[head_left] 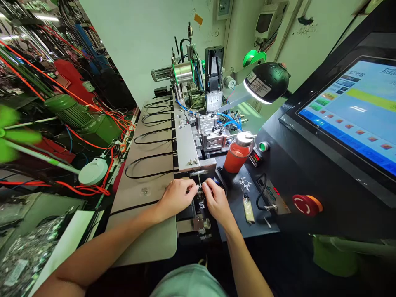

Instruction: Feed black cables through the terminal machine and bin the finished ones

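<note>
My left hand (181, 192) is at the front end of a metal guide rail (186, 150), thumb and forefinger pinched together. Close on its right, my right hand (215, 200) has its fingertips pressed together too. Both sets of fingertips meet over a small metal fixture (201, 204) on the machine; whatever is between them is too small and covered to make out. Left of the rail, several black cables (151, 158) lie in loops on a flat plate (145, 231), their ends running to the rail's edge. One straight black cable (133, 207) passes beside my left wrist.
A red jar with a metal lid (236, 156) stands right of the rail. Behind are a wire spool (183, 73) and a lit lamp (262, 82). At right are a touchscreen (355, 111) and a red emergency button (307, 205). A green fan (15, 134) is far left.
</note>
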### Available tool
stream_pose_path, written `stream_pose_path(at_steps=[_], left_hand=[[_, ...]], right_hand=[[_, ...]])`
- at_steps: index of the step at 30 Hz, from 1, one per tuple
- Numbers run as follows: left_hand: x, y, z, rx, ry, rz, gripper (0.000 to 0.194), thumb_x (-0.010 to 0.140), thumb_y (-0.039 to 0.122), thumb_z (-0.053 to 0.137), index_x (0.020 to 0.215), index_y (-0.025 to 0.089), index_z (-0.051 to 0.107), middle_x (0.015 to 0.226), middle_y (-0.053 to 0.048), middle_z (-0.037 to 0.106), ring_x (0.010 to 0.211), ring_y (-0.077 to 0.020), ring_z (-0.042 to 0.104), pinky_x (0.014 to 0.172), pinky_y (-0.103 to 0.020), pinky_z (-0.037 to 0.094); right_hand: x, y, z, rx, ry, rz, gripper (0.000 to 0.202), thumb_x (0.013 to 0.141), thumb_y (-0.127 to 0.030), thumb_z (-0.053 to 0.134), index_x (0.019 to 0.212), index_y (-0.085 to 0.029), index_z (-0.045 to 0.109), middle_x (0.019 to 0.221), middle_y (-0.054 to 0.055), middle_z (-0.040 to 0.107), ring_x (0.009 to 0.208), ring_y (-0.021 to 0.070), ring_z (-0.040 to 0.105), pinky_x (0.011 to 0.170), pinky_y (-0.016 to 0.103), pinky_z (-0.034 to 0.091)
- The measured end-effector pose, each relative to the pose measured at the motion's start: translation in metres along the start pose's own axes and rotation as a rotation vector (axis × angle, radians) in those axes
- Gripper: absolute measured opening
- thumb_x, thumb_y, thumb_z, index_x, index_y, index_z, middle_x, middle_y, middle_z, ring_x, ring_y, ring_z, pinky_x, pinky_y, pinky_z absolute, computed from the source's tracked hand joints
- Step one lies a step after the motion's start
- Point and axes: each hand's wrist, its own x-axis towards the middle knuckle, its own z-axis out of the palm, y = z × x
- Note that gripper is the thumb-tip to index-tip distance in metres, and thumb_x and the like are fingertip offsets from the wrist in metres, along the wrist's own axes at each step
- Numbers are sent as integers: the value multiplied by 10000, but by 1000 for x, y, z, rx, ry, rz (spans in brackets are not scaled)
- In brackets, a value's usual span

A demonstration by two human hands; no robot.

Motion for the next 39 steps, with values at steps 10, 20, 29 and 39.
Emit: stream_pose_path(at_steps=[10, 20, 29, 39], left_hand=[[-20, -17, 7, 334, 272, 375, 261, 936, 171, 472, 1052, 268, 685, 918, 9, 653, 642, -81, 585, 558, -186, 398], [-18, -14, -3, 467, 148, 462, 290, 928, 118, 447, 1109, 233, 643, 905, -5, 655, 707, -117, 617, 594, -210, 460], [-19, -15, -6, 440, 11, 146, 242, 972, 264, 396, 934, 188, 622, 909, -25, 603, 713, -150, 635, 604, -254, 470], [-18, -15, -3, 406, 12, 156, 207, 962, 248, 413, 937, 200, 612, 944, -24, 611, 714, -141, 624, 587, -238, 418]], right_hand=[[-2, 7, 9, 188, 62, 12, 310, 968, -319, 408, 681, -209, 369, 631, -53, 322, 572, 107, 318, 527, 241, 261], [-7, 9, 4, 98, 135, 34, 328, 976, -333, 396, 674, -207, 392, 621, -48, 373, 560, 110, 368, 523, 236, 308], [-22, -3, -10, -362, 176, -312, 239, 942, -133, 405, 988, -184, 633, 890, 73, 656, 837, 207, 556, 750, 358, 475], [-37, -14, -34, -485, 373, -350, 187, 940, -132, 453, 957, -169, 635, 837, 57, 637, 799, 186, 586, 728, 323, 475]])
